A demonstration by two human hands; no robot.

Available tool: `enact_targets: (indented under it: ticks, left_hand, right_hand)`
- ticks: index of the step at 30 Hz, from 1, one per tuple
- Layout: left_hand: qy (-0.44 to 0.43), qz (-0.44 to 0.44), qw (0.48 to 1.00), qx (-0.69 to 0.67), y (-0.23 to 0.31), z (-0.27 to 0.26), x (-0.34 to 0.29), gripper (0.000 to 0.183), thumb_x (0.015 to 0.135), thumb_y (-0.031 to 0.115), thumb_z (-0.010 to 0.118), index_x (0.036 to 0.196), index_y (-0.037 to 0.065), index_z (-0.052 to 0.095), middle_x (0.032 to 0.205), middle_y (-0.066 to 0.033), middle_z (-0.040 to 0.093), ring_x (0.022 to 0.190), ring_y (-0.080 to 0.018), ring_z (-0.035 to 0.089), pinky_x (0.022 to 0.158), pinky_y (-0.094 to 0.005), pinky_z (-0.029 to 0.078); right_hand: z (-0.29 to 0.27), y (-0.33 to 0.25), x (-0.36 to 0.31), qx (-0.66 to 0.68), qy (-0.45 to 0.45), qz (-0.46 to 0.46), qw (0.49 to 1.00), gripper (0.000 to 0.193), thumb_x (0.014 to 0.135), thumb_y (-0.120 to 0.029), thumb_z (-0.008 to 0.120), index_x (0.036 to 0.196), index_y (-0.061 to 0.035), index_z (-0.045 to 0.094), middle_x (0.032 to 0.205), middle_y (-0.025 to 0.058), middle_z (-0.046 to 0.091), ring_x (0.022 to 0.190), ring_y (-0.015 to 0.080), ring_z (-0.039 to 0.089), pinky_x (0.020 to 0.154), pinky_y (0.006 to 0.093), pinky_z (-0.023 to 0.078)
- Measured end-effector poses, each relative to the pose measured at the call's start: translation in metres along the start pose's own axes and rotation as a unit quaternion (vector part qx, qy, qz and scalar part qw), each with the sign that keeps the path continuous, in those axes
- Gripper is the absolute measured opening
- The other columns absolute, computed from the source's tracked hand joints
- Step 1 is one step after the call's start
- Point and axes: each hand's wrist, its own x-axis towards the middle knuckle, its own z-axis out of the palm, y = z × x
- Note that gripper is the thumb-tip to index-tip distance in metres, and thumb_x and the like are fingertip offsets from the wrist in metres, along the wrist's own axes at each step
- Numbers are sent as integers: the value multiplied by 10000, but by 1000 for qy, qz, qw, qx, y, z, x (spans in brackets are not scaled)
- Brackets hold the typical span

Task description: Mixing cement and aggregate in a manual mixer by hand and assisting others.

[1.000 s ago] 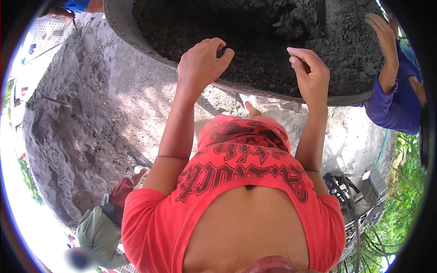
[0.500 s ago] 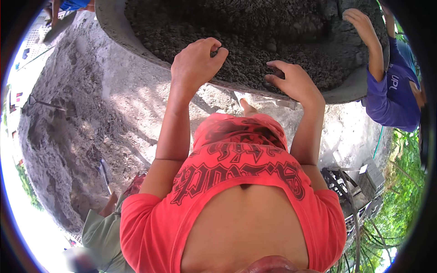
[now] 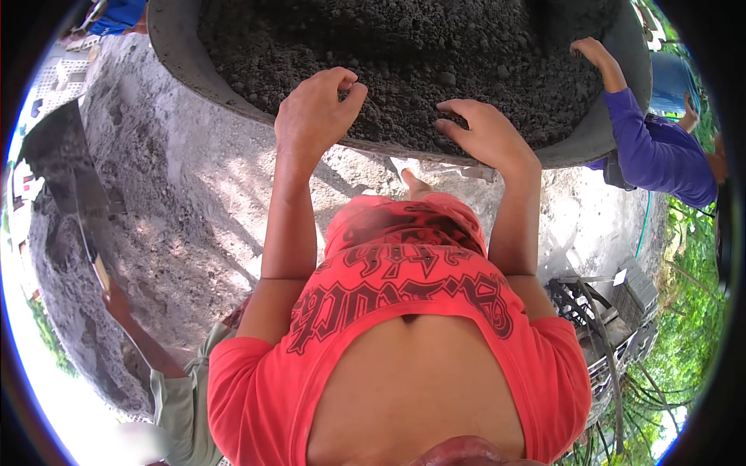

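Observation:
A large round grey basin [image 3: 175, 66] stands in front of me, filled with dark, crumbly mix [image 3: 404, 85] with small lumps in it. My left hand [image 3: 318, 109] hangs over its near rim, the fingers loosely curled and a gap between thumb and forefinger. To its right, my right hand [image 3: 489, 133] also reaches over the rim, thumb and fingers apart. Neither hand shows anything held. Whether the fingertips touch the mix or the rim I cannot tell.
A co-worker in a purple sleeve [image 3: 668, 147] has a hand [image 3: 597, 60] over the basin's right side. On the left, another person's hand [image 3: 116, 303] grips a shovel [image 3: 66, 147] above a grey heap [image 3: 140, 186]. Dark crates and branches [image 3: 598, 318] lie at right.
At the left, the co-worker's shovel has come up into view, its blade raised. The purple-sleeved person's hand has shifted lower in the picture. My hands keep nearly the same pose.

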Motion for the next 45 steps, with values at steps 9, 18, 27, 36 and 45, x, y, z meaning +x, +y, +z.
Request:
enact_targets:
  ticks: [9,18,27,36,45]
  left_hand:
    - [-18,-34,999,-4,8,-3,-3,340,894,382,571,1072,120,697,1074,-60,709,1003,-292,664,853,-409,519]
    - [-27,-27,998,46,10,-1,0,354,908,383,544,1086,115,692,1088,-83,695,1002,-308,658,855,-433,515]
    - [-38,-35,996,75,15,-2,3,318,909,341,557,1125,142,682,1102,-35,703,999,-273,658,863,-393,509]
    - [21,-8,1000,15,10,-1,-1,295,911,302,559,1094,98,669,1083,-102,688,973,-326,656,842,-429,519]
    - [116,44,991,-52,6,-3,0,295,895,242,609,1140,79,635,1116,-98,672,996,-317,650,836,-407,524]
  right_hand:
    - [0,-3,0,-12,5,-13,1000,392,932,-302,613,1192,-11,652,1174,209,659,1108,380,612,944,407,475]
    - [-3,-3,1,8,-8,3,1000,393,943,-312,610,1188,-8,651,1169,214,658,1096,378,617,928,413,479]
    - [-6,-4,1,24,-7,4,1000,395,948,-322,592,1128,23,659,1106,244,664,1048,418,619,894,459,488]
    - [-2,-3,1,13,-14,4,1000,382,940,-314,604,1141,6,662,1111,235,667,1055,401,621,908,449,479]
    - [-1,-6,1,20,26,-5,999,354,919,-258,631,1160,-1,664,1125,208,676,1074,376,627,923,413,477]
